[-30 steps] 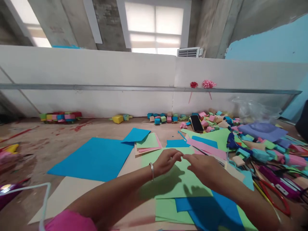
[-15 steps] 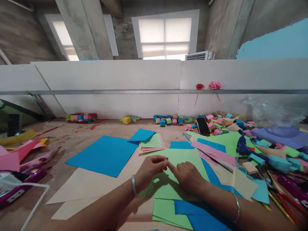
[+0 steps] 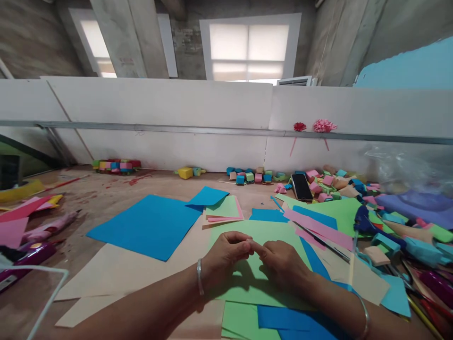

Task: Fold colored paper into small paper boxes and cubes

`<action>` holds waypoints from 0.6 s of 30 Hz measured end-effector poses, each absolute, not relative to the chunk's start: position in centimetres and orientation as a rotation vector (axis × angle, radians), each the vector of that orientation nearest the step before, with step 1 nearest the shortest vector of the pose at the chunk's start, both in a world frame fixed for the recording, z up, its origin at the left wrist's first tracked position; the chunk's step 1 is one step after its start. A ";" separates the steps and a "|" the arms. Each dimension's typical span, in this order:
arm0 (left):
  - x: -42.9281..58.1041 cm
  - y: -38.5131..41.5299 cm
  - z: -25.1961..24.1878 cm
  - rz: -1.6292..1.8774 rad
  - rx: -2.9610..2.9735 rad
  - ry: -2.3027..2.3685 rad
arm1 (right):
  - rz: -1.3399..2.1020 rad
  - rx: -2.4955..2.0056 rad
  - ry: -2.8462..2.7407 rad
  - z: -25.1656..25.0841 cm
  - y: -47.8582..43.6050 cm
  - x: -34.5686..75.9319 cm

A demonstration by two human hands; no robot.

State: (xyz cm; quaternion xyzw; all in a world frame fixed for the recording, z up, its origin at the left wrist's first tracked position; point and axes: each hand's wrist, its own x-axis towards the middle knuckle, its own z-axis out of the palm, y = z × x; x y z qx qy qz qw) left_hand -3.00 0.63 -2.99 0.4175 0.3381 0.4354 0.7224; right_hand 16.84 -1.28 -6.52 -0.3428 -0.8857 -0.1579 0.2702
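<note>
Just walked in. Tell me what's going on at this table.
A person is handling coloured paper. The left hand and right hand meet fingertip to fingertip over a green sheet lying flat on the table; whether they pinch its edge or something tiny cannot be told. A large blue sheet lies to the left, pink strips and a phone to the right, and folded paper blocks line the back wall.

The light green rectangular paper sheet [image 3: 272, 231] lies flat on the bench, just to the right of the large blue square paper sheet [image 3: 145, 226], with its far edge straight. It is matte and smooth. My left hand [image 3: 226, 257] and right hand [image 3: 283, 264] rest on its middle, fingertips meeting.
</note>
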 end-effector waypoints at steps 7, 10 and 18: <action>-3.0 0.1 -2.9 0.825 0.741 0.530 | -0.354 -0.929 -2.497 -5.9 -1.8 16.9; -3.1 0.0 -3.0 0.715 0.802 0.417 | -0.346 -0.860 -2.535 -5.8 -2.1 17.0; -3.3 0.3 -3.2 0.687 0.916 0.443 | -0.389 -0.836 -2.550 -5.3 -1.8 17.8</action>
